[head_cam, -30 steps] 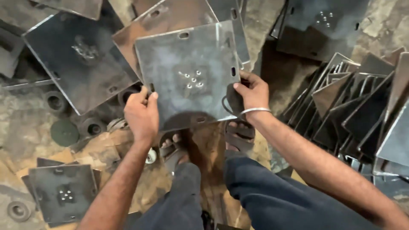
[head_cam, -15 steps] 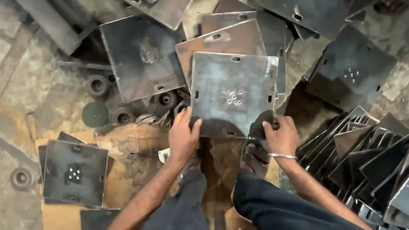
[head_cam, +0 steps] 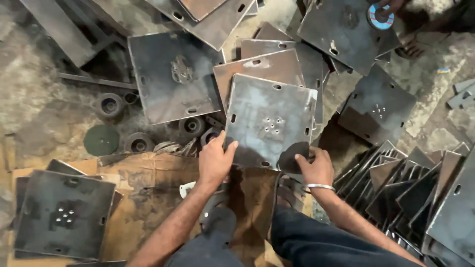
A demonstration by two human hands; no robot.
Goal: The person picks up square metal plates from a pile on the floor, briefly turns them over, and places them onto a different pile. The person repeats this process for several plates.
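Note:
A square grey steel plate [head_cam: 269, 121] with slotted corner holes and a cluster of small centre holes lies tilted on other plates in front of me. My left hand [head_cam: 215, 160] grips its near left corner. Its near right corner is held by my right hand [head_cam: 314, 167], which wears a silver bangle [head_cam: 319, 187]. Beneath it lies a brownish plate [head_cam: 260, 66] of the same shape.
More plates lie around: a dark one [head_cam: 173, 76] at the left, one [head_cam: 62, 215] on cardboard [head_cam: 143, 198] near left, a row stacked on edge [head_cam: 420, 193] at right. Round metal bushes [head_cam: 110, 104] and a green disc [head_cam: 101, 139] lie on the floor. Another person's hand holds a grinder disc [head_cam: 380, 16] top right.
The plate in my hands has moved lower and flatter onto the pile. My view has shifted back, showing more floor and the far plates.

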